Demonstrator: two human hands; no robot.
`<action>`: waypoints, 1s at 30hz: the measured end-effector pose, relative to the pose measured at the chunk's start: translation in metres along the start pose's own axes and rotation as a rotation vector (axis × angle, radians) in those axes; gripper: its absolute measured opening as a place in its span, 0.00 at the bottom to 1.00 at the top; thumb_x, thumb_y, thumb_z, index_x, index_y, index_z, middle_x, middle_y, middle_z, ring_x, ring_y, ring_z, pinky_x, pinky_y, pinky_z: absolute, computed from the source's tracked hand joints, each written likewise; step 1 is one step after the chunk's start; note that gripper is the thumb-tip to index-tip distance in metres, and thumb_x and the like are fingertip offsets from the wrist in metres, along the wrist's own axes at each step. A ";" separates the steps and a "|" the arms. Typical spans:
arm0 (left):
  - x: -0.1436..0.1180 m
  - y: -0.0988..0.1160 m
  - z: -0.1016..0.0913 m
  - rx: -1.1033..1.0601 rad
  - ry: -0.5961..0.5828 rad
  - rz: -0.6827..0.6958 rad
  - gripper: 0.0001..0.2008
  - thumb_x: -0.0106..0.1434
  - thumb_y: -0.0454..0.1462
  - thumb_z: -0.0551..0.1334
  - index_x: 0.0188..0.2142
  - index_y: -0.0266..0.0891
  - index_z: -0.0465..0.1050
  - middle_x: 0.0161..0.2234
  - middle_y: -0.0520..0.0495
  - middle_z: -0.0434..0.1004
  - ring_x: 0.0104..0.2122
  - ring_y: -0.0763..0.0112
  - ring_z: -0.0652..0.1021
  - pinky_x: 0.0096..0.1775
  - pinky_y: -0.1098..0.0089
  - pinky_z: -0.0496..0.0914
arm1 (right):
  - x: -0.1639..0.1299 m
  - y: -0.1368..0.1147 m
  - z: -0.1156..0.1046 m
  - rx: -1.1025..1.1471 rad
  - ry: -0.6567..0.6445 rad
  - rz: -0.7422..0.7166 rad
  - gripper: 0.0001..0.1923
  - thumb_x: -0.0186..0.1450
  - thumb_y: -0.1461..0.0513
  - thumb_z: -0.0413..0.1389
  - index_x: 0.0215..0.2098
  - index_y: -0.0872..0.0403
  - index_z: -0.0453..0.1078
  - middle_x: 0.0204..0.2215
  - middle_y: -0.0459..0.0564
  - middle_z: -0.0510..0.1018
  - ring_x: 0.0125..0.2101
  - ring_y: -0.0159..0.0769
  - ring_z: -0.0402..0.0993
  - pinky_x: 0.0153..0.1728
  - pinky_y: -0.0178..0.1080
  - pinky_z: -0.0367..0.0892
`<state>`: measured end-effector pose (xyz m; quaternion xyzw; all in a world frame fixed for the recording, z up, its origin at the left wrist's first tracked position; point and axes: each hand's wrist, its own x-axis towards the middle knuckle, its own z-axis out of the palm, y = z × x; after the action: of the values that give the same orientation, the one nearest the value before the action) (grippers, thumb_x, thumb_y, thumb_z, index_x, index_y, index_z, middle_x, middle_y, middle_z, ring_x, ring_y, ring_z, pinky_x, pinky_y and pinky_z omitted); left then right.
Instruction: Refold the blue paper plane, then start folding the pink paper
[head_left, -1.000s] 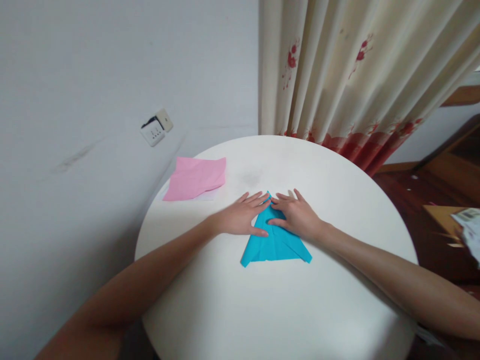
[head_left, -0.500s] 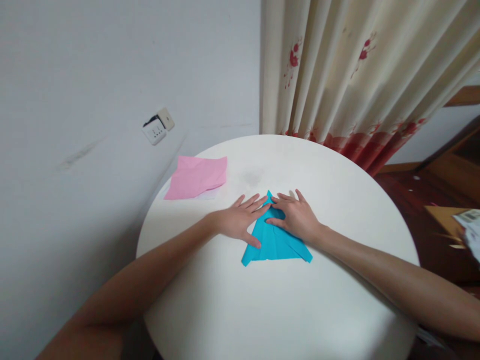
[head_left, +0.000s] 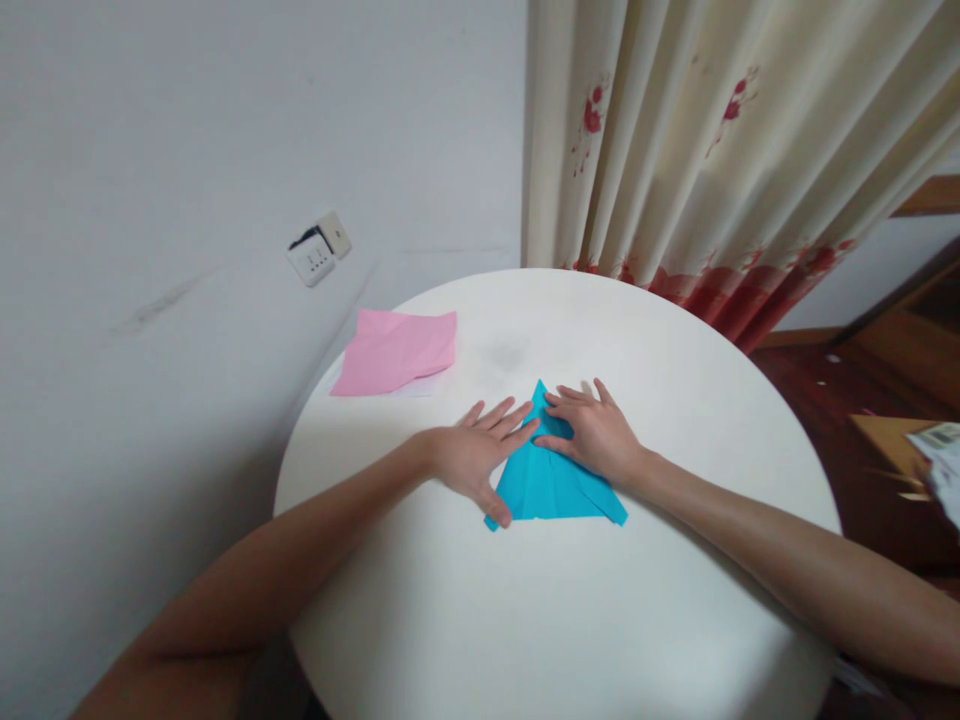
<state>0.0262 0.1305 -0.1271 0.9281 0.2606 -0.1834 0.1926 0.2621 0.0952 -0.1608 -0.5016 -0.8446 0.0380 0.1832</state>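
a pale wall (head_left: 225, 110) and a flowered curtain (head_left: 675, 150) back a round white table (head_left: 637, 610). pink paper (head_left: 397, 350) lies far left; folded blue paper (head_left: 551, 490) sits around the middle. the left hand (head_left: 476, 455) is spread over its left edge, the right hand (head_left: 596, 430) loosely spread over its right. if the left thumb drags, i reckon the near left corner could skew.

No text, label, brand or number can be read. At the right edge of the frame, below mid-height, a pale printed packet or sheet (head_left: 943, 440) carries a greyish patch that looks like print, too small and blurred to make out. Left of centre in the upper half, the beige wall plate (head_left: 334, 236) bears a small dark mark, also too small to tell.
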 end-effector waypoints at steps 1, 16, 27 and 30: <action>0.001 -0.001 0.000 -0.016 0.023 -0.003 0.57 0.58 0.66 0.56 0.72 0.42 0.28 0.71 0.40 0.21 0.69 0.43 0.31 0.65 0.39 0.34 | 0.000 0.000 0.000 0.001 -0.005 0.001 0.21 0.68 0.46 0.56 0.50 0.50 0.75 0.58 0.56 0.74 0.62 0.54 0.64 0.64 0.68 0.44; 0.058 -0.037 0.009 0.038 0.536 -0.138 0.31 0.74 0.54 0.42 0.71 0.45 0.48 0.72 0.46 0.45 0.71 0.56 0.45 0.67 0.49 0.43 | 0.000 0.001 0.001 -0.005 -0.038 -0.019 0.23 0.68 0.45 0.55 0.54 0.50 0.74 0.59 0.56 0.72 0.62 0.55 0.63 0.64 0.69 0.42; 0.042 -0.038 0.012 -0.007 0.543 -0.029 0.26 0.73 0.51 0.50 0.67 0.50 0.56 0.70 0.47 0.53 0.69 0.56 0.53 0.67 0.47 0.47 | 0.006 0.015 -0.007 0.108 -0.118 -0.135 0.26 0.67 0.48 0.59 0.58 0.50 0.71 0.63 0.55 0.68 0.66 0.52 0.57 0.64 0.63 0.51; 0.038 -0.040 0.008 -0.024 0.599 0.066 0.22 0.74 0.48 0.52 0.63 0.47 0.65 0.65 0.45 0.63 0.65 0.59 0.62 0.65 0.55 0.55 | 0.008 0.024 -0.009 0.128 -0.154 -0.136 0.27 0.67 0.49 0.59 0.61 0.49 0.69 0.64 0.56 0.66 0.67 0.52 0.55 0.64 0.62 0.51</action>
<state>0.0329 0.1745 -0.1612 0.9465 0.2775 0.1081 0.1240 0.2818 0.1126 -0.1560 -0.4262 -0.8841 0.1178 0.1514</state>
